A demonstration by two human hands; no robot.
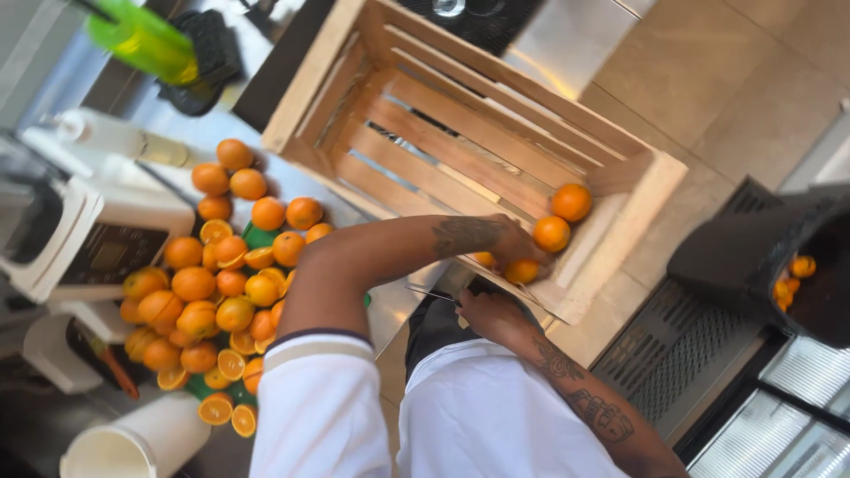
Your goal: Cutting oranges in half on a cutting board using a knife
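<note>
My left hand point(506, 241) reaches into a slatted wooden crate point(478, 133) and closes over an orange point(522, 271) in its near corner. Two more oranges point(561, 218) lie just beyond my fingers, and another one point(482, 258) peeks out beneath my wrist. My right hand point(491, 315) stays close to my body below the crate's edge, gripping a knife point(434, 294) whose blade points left. Both forearms are bare and tattooed, with white sleeves above them.
A pile of whole and halved oranges point(212, 283) covers a green board on the counter at left. Beside it stand a white juicer point(88, 239) and a white jug point(133, 438). A black bin point(753, 257) with orange peels is at right.
</note>
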